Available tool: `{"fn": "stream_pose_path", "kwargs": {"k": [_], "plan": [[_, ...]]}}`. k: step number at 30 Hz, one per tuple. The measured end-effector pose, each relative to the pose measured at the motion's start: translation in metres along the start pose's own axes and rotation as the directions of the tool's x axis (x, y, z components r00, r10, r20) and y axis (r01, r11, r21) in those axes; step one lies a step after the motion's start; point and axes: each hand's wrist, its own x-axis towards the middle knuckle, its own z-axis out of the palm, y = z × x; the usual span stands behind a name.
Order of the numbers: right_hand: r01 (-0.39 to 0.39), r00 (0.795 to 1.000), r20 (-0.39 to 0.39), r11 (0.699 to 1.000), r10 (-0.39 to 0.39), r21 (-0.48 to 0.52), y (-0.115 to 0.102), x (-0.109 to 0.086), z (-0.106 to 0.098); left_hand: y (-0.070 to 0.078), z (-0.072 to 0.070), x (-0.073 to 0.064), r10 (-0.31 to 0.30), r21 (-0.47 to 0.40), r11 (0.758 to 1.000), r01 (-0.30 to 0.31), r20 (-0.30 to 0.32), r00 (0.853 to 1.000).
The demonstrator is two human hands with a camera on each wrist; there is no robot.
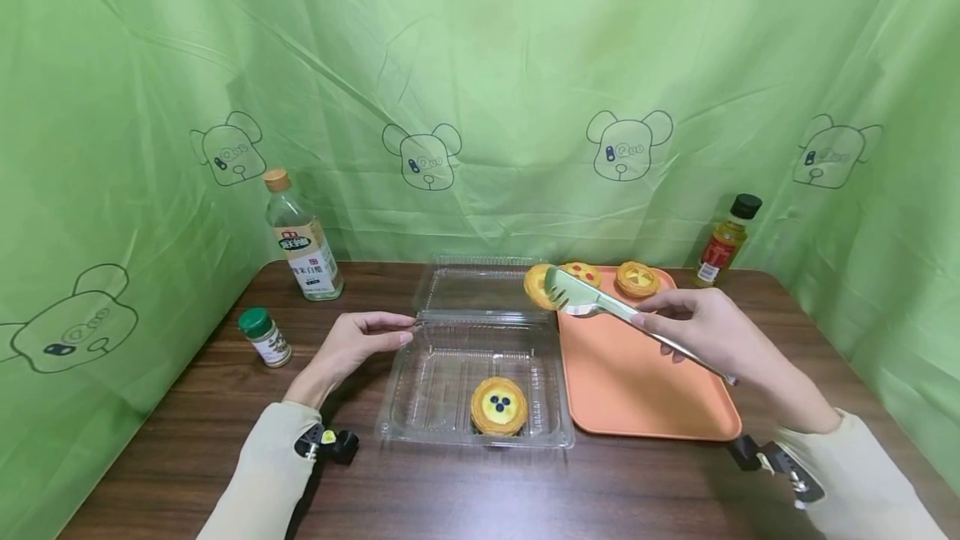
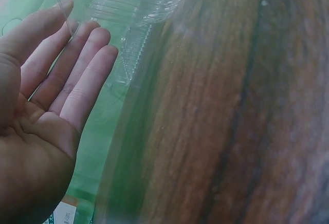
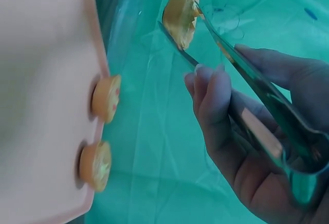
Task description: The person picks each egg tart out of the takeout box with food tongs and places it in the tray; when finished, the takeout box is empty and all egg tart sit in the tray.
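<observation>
My right hand point(image 1: 701, 327) grips metal food tongs point(image 1: 615, 307). Between the tong tips, an egg tart point(image 3: 180, 18) is held raised above the table, tipped on its side in the right wrist view. A hinged clear plastic container point(image 1: 442, 432) lies with its lid folded back. Inside it, at the front right, sits a tart with dark berries point(image 1: 499, 407). My left hand point(image 1: 352, 348) pinches the container's left edge near the hinge, thumb and fingertips on its thin plastic point(image 2: 103, 3).
An orange tray point(image 1: 637, 398) right of the container bears a red-dotted tart point(image 1: 581, 273) and another tart point(image 1: 637, 279) at its back. A vinegar bottle point(image 1: 306, 248) and green-capped shaker point(image 1: 265, 337) stand left. A black-capped bottle point(image 1: 724, 244) stands back right, before a green curtain point(image 1: 510, 40).
</observation>
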Motion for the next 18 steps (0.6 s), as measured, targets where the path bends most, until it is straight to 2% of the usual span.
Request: {"fn": "stream_pose_path", "kwargs": {"k": [10,18], "plan": [[-0.081,0.997,-0.017,0.997,0.081,-0.002,0.029,-0.001,-0.007,-0.001,0.0,-0.002,0.0,0.002,1.0,0.0,0.0,1.0],[-0.105,0.994,-0.018,0.994,0.105,0.015,0.043,-0.001,-0.005,0.001,0.001,-0.001,0.001,-0.006,1.0,-0.001,-0.003,1.0]]}}
